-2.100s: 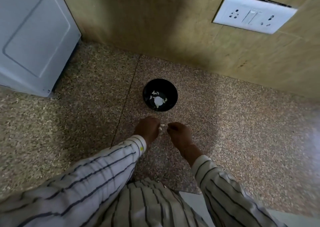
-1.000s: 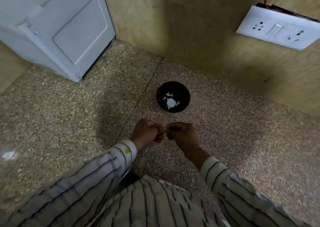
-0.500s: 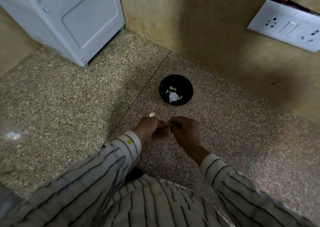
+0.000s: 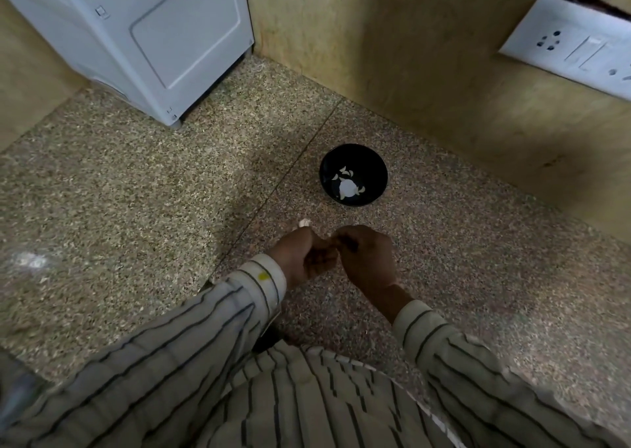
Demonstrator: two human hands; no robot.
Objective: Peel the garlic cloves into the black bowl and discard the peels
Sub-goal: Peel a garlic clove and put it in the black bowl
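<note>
— Hands? Left hand [image 4: 302,260] and right hand [image 4: 367,260] knuckle to knuckle, fingertips meeting over the speckled worktop [image 4: 136,208].
— Holding anything?
— Both curled tight, pinching together at one spot between them; too small and shadowed to make out what. Cannot tell whether a clove sits there.
— Anything pale nearby?
— A small garlic piece [image 4: 304,223] just beyond the left knuckles; peel or clove, hard to say. Lying on the stone or poking out of the fist, also unclear.
— And the black bowl [image 4: 372,161]?
— Upright on the worktop, a little past the hands, near the back wall. White garlic bits [image 4: 347,187] on its bottom.
— Further out?
— Striped sleeves [image 4: 205,328] in the foreground, white appliance [image 4: 153,38] in the far left corner, switch plate [image 4: 566,45] on the wall at right.
</note>
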